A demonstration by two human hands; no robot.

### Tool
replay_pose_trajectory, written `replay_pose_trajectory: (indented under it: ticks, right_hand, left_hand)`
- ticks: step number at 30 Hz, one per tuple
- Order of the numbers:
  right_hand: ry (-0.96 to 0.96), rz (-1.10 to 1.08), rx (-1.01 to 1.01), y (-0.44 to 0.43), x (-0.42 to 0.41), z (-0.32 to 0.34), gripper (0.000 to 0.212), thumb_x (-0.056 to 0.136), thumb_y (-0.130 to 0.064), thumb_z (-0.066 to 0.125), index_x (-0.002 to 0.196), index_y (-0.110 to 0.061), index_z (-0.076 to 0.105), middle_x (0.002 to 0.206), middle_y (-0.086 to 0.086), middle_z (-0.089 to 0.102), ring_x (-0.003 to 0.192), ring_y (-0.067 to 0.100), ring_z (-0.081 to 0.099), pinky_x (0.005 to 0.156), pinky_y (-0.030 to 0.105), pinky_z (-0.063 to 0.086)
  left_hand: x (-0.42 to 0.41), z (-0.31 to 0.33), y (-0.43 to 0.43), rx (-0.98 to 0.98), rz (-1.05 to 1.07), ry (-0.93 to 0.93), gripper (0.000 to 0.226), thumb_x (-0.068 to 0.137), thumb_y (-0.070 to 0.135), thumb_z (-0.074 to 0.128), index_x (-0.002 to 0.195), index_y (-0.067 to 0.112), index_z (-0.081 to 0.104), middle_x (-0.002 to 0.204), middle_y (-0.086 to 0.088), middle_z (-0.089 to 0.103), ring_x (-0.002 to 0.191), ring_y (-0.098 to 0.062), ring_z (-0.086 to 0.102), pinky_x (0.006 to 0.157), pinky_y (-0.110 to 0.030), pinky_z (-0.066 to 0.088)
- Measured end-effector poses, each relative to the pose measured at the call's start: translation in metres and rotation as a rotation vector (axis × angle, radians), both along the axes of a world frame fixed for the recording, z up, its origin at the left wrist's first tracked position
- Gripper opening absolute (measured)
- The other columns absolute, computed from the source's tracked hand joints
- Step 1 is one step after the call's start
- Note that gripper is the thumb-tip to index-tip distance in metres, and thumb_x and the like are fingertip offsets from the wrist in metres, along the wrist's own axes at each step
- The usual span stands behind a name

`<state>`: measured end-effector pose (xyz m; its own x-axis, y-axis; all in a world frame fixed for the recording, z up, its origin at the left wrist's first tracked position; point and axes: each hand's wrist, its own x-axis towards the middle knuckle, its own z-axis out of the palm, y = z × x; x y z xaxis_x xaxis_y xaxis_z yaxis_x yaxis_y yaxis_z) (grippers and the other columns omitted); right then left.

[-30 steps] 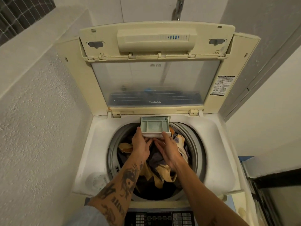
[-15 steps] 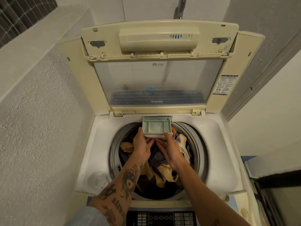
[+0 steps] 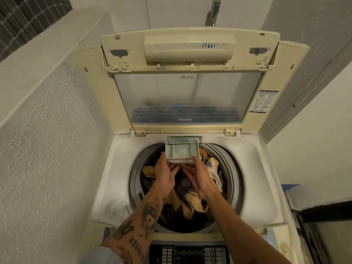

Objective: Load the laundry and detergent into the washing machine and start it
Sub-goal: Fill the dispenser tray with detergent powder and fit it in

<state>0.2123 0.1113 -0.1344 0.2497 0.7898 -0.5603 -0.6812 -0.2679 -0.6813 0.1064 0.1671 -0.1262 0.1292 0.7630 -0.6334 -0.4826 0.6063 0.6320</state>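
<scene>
The washer (image 3: pixel 253 168) stands with its lid (image 3: pixel 188 96) raised upright behind the drum (image 3: pixel 236 180). The drum holds laundry (image 3: pixel 190 199), crumpled pieces of mustard yellow, grey-purple and dark cloth heaped below the rim. The drawer (image 3: pixel 182 150), a pale green tray split into compartments, sticks out of its slot at the far edge of the drum and hangs over the laundry. Its compartments look dusted with pale residue, and I cannot tell whether they hold detergent.

Both hands hold the drawer's white front lip above the drum. The left hand (image 3: pixel 165 174) has its thumb up against the drawer's left corner and its fingers tucked beneath the lip. The right hand (image 3: pixel 200 176) mirrors it, thumb on the right corner and fingers under the lip. The two sets of fingertips almost meet below the drawer. The left forearm, with dark tattoos, crosses the near-left part of the drum.

At the near side of the drum lies the panel (image 3: pixel 188 254) with rows of small buttons. Left of the drum a round white cap (image 3: pixel 118 208) sits in the washer's top. Behind the drum, a printed sticker (image 3: pixel 263 101) is on the lid's right frame, and a metal tap (image 3: pixel 214 12) shows above the lid. A rough plastered wall (image 3: pixel 47 149) rises left of the drum
</scene>
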Motion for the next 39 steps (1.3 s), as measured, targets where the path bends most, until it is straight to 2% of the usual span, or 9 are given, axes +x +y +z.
replay_pose_trajectory:
  ticks: [5, 9, 13, 17, 23, 28, 31, 35, 39]
  right_hand:
    - [-0.056, 0.037, -0.009, 0.004, -0.010, 0.019, 0.026, 0.100, -0.029, 0.053, 0.117, -0.010, 0.057, 0.121, 0.019, 0.063, 0.111, 0.029, 0.064, 0.101, 0.039, 0.051]
    - [-0.103, 0.071, -0.015, 0.011, -0.023, 0.033, 0.038, 0.100, -0.029, 0.052, 0.127, -0.003, 0.052, 0.121, 0.022, 0.063, 0.109, 0.029, 0.065, 0.093, 0.035, 0.055]
    - [-0.126, 0.132, 0.037, 0.013, -0.042, 0.065, 0.031, 0.101, -0.030, 0.051, 0.119, -0.006, 0.057, 0.112, 0.017, 0.065, 0.103, 0.027, 0.066, 0.090, 0.036, 0.054]
    - [-0.142, 0.231, 0.099, 0.016, -0.071, 0.101, 0.034, 0.100, -0.032, 0.052, 0.120, -0.005, 0.059, 0.113, 0.017, 0.068, 0.104, 0.028, 0.068, 0.081, 0.032, 0.056]
    - [-0.138, 0.421, 0.223, 0.041, -0.124, 0.179, 0.035, 0.101, -0.031, 0.050, 0.119, -0.003, 0.062, 0.105, 0.018, 0.072, 0.090, 0.024, 0.070, 0.084, 0.032, 0.058]
    - [-0.093, 0.597, 0.376, 0.057, -0.180, 0.243, 0.033, 0.102, -0.031, 0.049, 0.124, -0.009, 0.058, 0.108, 0.012, 0.074, 0.102, 0.023, 0.071, 0.096, 0.033, 0.054]
    - [-0.070, 0.671, 0.425, 0.059, -0.213, 0.272, 0.033, 0.103, -0.028, 0.047, 0.126, -0.007, 0.056, 0.111, 0.016, 0.072, 0.103, 0.025, 0.070, 0.086, 0.028, 0.058]
    - [-0.104, 0.791, 0.468, 0.062, -0.249, 0.295, 0.030, 0.104, -0.024, 0.044, 0.127, -0.007, 0.052, 0.111, 0.019, 0.070, 0.098, 0.026, 0.072, 0.082, 0.029, 0.059]
    - [-0.205, 0.973, 0.417, 0.068, -0.282, 0.302, 0.039, 0.102, -0.030, 0.049, 0.134, -0.009, 0.042, 0.123, 0.022, 0.063, 0.100, 0.028, 0.071, 0.085, 0.033, 0.059]
  left_hand:
    - [-0.014, 0.015, -0.002, 0.035, 0.006, -0.003, 0.034, 0.102, 0.032, 0.042, 0.126, 0.011, 0.056, 0.115, -0.014, 0.065, 0.102, -0.023, 0.064, 0.077, -0.033, 0.054]
    - [-0.033, 0.034, -0.002, 0.091, -0.022, 0.028, 0.031, 0.101, 0.031, 0.043, 0.123, 0.015, 0.059, 0.114, -0.011, 0.066, 0.103, -0.021, 0.065, 0.076, -0.032, 0.054]
    - [-0.062, 0.060, -0.009, 0.164, -0.013, 0.052, 0.032, 0.099, 0.033, 0.047, 0.123, 0.017, 0.061, 0.114, -0.010, 0.069, 0.107, -0.024, 0.065, 0.079, -0.036, 0.057]
    - [-0.093, 0.095, -0.016, 0.142, 0.076, 0.043, 0.042, 0.097, 0.044, 0.047, 0.121, 0.014, 0.064, 0.110, -0.013, 0.071, 0.105, -0.031, 0.066, 0.093, -0.045, 0.053]
    - [-0.151, 0.177, -0.021, 0.226, 0.244, 0.046, 0.042, 0.097, 0.044, 0.044, 0.113, 0.014, 0.067, 0.099, -0.008, 0.069, 0.091, -0.022, 0.063, 0.080, -0.039, 0.052]
    - [-0.200, 0.247, -0.029, 0.368, 0.370, 0.050, 0.044, 0.099, 0.043, 0.039, 0.112, 0.012, 0.067, 0.083, -0.006, 0.073, 0.071, -0.017, 0.068, 0.072, -0.034, 0.053]
    - [-0.229, 0.275, -0.038, 0.443, 0.444, 0.119, 0.046, 0.100, 0.042, 0.037, 0.122, 0.011, 0.064, 0.098, -0.007, 0.072, 0.084, -0.018, 0.065, 0.077, -0.033, 0.052]
    - [-0.263, 0.301, -0.060, 0.497, 0.522, 0.290, 0.038, 0.103, 0.035, 0.034, 0.111, 0.015, 0.065, 0.097, -0.009, 0.074, 0.083, -0.022, 0.069, 0.077, -0.032, 0.054]
    - [-0.305, 0.301, -0.077, 0.391, 0.680, 0.795, 0.030, 0.098, 0.033, 0.046, 0.109, 0.014, 0.066, 0.103, -0.009, 0.070, 0.085, -0.021, 0.062, 0.080, -0.034, 0.050]
